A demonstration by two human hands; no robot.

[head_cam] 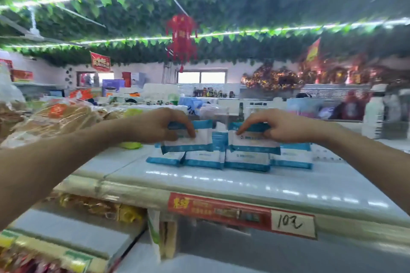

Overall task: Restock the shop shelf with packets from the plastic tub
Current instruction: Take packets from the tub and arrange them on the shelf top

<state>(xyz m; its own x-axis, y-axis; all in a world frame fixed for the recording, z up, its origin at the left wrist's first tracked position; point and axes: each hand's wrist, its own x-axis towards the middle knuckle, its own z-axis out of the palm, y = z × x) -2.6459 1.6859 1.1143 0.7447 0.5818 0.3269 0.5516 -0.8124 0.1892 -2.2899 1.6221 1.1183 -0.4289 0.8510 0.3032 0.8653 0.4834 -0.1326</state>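
Both arms reach over the top shelf. My left hand grips a white-and-blue packet by its top edge. My right hand grips a second white-and-blue packet the same way. Both packets hang just above a row of several matching packets that lie on the white shelf top. The plastic tub is out of view.
Bagged bread is piled on the shelf to the left. A white bottle stands at the right. A red price tag marked by hand hangs on the shelf's front edge. Lower shelves with yellow packs lie below left.
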